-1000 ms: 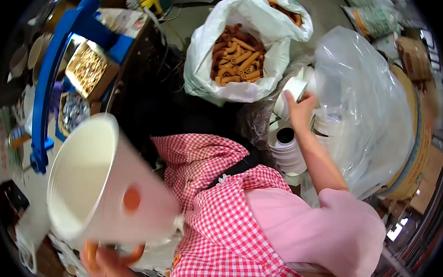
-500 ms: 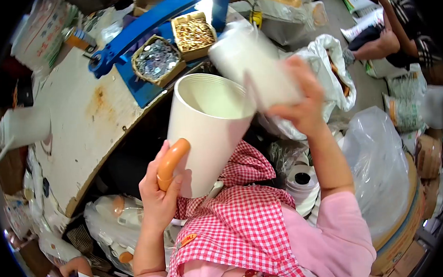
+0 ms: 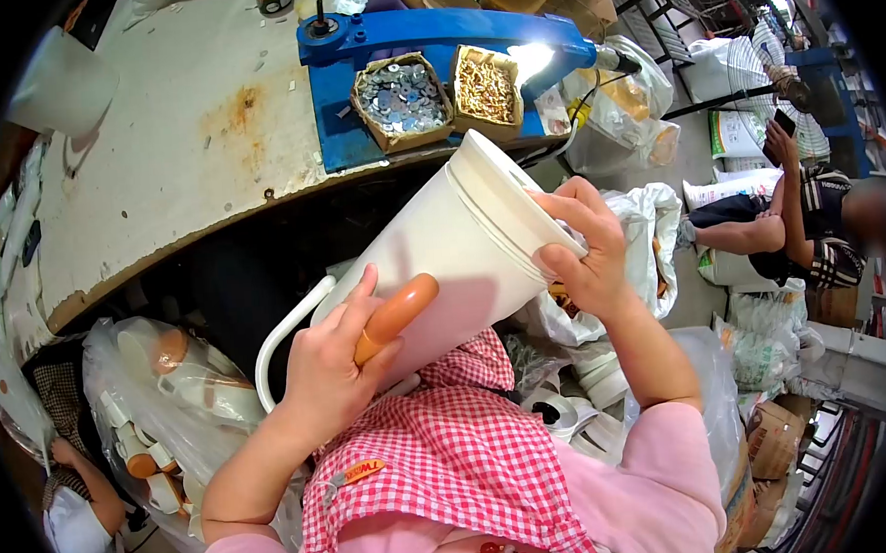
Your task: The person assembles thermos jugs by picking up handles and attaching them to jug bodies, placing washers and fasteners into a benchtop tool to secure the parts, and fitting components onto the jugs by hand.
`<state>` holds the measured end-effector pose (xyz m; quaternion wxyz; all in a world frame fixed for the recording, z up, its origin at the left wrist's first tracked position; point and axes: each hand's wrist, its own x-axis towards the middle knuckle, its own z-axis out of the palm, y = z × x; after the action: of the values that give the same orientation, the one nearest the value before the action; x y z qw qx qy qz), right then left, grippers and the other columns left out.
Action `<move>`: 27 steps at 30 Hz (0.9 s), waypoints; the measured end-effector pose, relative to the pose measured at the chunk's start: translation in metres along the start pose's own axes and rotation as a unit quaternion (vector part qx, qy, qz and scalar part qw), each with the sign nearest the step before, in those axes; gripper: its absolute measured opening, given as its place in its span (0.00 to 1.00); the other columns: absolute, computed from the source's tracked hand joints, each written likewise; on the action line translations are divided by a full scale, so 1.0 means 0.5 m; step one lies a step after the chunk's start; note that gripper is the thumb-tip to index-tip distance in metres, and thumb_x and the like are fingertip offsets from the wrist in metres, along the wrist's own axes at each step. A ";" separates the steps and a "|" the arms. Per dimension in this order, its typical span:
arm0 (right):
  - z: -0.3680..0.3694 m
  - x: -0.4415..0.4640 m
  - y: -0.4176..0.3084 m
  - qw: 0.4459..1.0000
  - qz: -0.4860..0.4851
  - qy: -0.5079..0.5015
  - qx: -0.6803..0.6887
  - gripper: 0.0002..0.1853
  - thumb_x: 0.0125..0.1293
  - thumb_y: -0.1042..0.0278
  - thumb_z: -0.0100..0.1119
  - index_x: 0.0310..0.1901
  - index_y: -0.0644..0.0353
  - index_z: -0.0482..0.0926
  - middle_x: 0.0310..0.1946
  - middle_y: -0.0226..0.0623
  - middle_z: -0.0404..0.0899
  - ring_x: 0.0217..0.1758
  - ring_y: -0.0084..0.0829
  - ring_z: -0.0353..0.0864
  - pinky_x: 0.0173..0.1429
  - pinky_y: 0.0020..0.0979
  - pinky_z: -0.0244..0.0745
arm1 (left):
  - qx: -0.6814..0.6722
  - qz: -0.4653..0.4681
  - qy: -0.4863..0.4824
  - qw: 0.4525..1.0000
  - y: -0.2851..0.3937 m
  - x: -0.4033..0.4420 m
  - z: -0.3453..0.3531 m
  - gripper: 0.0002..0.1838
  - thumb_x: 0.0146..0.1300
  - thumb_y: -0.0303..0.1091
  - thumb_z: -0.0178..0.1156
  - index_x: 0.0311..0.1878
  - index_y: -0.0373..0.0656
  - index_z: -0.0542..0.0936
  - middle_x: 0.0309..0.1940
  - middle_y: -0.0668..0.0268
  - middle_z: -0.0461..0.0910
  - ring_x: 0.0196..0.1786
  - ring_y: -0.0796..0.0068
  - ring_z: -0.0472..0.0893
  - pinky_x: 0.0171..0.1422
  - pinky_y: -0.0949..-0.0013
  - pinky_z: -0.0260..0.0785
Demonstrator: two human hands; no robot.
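Observation:
A large white plastic jug (image 3: 411, 248) lies tilted across my lap, its mouth up and to the right. My left hand (image 3: 333, 367) grips it by its orange-brown handle (image 3: 397, 317). At the mouth, my right hand (image 3: 587, 244) pinches the edge of a white insert (image 3: 493, 174), whose collar shows at the jug's rim. The rest of the insert is hidden, and how deep it sits I cannot tell. A white loop (image 3: 278, 345) sticks out beside my left hand, at the jug's lower end.
On the worn table (image 3: 177, 180) stand a blue press-like tool (image 3: 450, 31), a box of washers (image 3: 401, 98), a box of brass-coloured pieces (image 3: 485, 89) and a white container (image 3: 62, 86). Bags of parts (image 3: 168, 391) flank me. A seated person (image 3: 810, 207) is at right, another person (image 3: 80, 516) at lower left.
My right hand has brought the white insert from above the jug to its mouth. The jug has tipped further to the right, and the view has turned.

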<state>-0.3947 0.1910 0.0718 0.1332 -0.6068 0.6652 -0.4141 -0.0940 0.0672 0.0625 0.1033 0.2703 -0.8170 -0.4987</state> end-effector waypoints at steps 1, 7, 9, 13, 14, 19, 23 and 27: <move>0.006 0.006 -0.003 1.000 -0.003 -0.004 -0.002 0.29 0.55 0.55 0.74 0.58 0.59 0.85 0.33 0.36 0.71 0.36 0.31 0.71 0.38 0.31 0.65 | 0.001 -0.019 0.011 1.000 0.001 0.000 0.003 0.34 0.58 0.27 0.69 0.70 0.39 0.72 0.56 0.46 0.82 0.53 0.47 0.85 0.59 0.62 0.76; 0.055 0.045 -0.048 0.994 0.081 0.014 -0.078 0.20 0.60 0.58 0.70 0.50 0.63 0.85 0.32 0.40 0.74 0.35 0.36 0.75 0.38 0.36 0.69 | 0.057 -0.010 0.020 0.998 0.006 -0.025 0.030 0.33 0.58 0.33 0.71 0.65 0.39 0.70 0.64 0.40 0.75 0.42 0.43 0.85 0.43 0.53 0.79; 0.075 0.068 -0.045 0.984 0.099 0.040 -0.141 0.19 0.60 0.57 0.72 0.46 0.62 0.85 0.36 0.45 0.80 0.43 0.46 0.80 0.50 0.42 0.75 | 0.105 0.023 0.042 0.993 0.034 -0.020 0.051 0.31 0.60 0.35 0.68 0.66 0.40 0.70 0.70 0.36 0.66 0.46 0.36 0.83 0.47 0.48 0.79; 0.055 0.120 -0.057 0.979 0.142 -0.146 0.003 0.22 0.69 0.51 0.63 0.52 0.63 0.80 0.45 0.42 0.78 0.53 0.38 0.78 0.61 0.39 0.72 | 0.026 0.004 0.054 0.998 -0.020 -0.050 0.010 0.33 0.63 0.27 0.65 0.71 0.34 0.68 0.70 0.39 0.70 0.64 0.43 0.79 0.65 0.57 0.75; -0.016 0.129 0.031 0.990 0.117 -0.062 0.044 0.22 0.74 0.50 0.55 0.52 0.62 0.81 0.46 0.42 0.80 0.55 0.37 0.79 0.63 0.39 0.71 | 0.006 0.022 0.030 0.999 -0.031 -0.046 0.017 0.33 0.62 0.27 0.66 0.71 0.33 0.68 0.69 0.40 0.71 0.65 0.44 0.79 0.67 0.57 0.73; 0.071 0.135 0.129 0.948 0.269 -0.126 0.110 0.27 0.82 0.53 0.39 0.70 0.63 0.70 0.72 0.43 0.68 0.73 0.38 0.67 0.79 0.36 0.54 | -0.047 0.002 0.130 0.990 -0.051 -0.110 0.002 0.27 0.58 0.26 0.71 0.62 0.36 0.77 0.66 0.44 0.76 0.65 0.53 0.80 0.68 0.61 0.72; 0.074 0.104 0.110 0.897 0.234 -0.038 0.373 0.35 0.80 0.42 0.37 0.75 0.62 0.62 0.69 0.47 0.71 0.68 0.37 0.74 0.71 0.36 0.66 | -0.059 -0.075 0.216 0.972 -0.052 -0.121 -0.142 0.25 0.52 0.24 0.75 0.55 0.38 0.82 0.49 0.56 0.87 0.47 0.61 0.88 0.56 0.65 0.79; 0.084 0.105 0.115 0.850 0.279 0.060 0.442 0.35 0.79 0.34 0.35 0.68 0.60 0.69 0.53 0.41 0.82 0.47 0.27 0.83 0.50 0.29 0.79 | 0.346 0.127 0.342 0.864 -0.006 -0.201 -0.417 0.20 0.49 0.24 0.73 0.48 0.41 0.86 0.33 0.63 0.84 0.34 0.69 0.84 0.38 0.64 0.76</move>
<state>-0.4180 0.1219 0.0216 0.4569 -0.2469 0.5599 -0.6456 0.0820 -0.0375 0.1703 0.3390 0.3360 -0.8777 -0.0422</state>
